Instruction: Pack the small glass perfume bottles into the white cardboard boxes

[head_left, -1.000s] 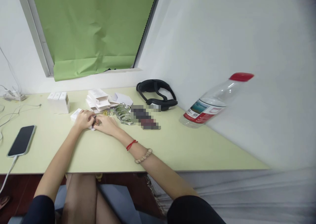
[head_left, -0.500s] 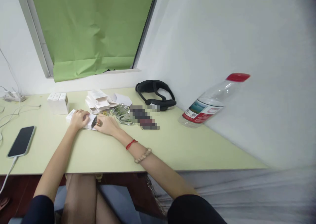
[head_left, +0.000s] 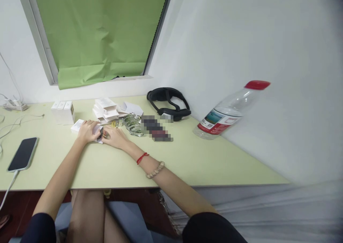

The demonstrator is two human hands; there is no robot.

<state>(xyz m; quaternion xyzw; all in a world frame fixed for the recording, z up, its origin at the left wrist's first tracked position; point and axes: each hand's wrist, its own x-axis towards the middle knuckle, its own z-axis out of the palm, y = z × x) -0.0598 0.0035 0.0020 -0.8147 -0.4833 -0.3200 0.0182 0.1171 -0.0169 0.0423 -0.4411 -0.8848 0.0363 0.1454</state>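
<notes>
Slides left hand [head_left: 88,131], gripping white box [head_left: 76,125], nearer right hand [head_left: 114,137], pinching small dark item [head_left: 101,133]; keep box braced, pinch light

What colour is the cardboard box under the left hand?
The cardboard box is white, clearest in the head view.

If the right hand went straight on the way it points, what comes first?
The right hand would most likely meet the nearer end of the white box under the left hand; they look very close, and whether they touch is unclear.
</notes>
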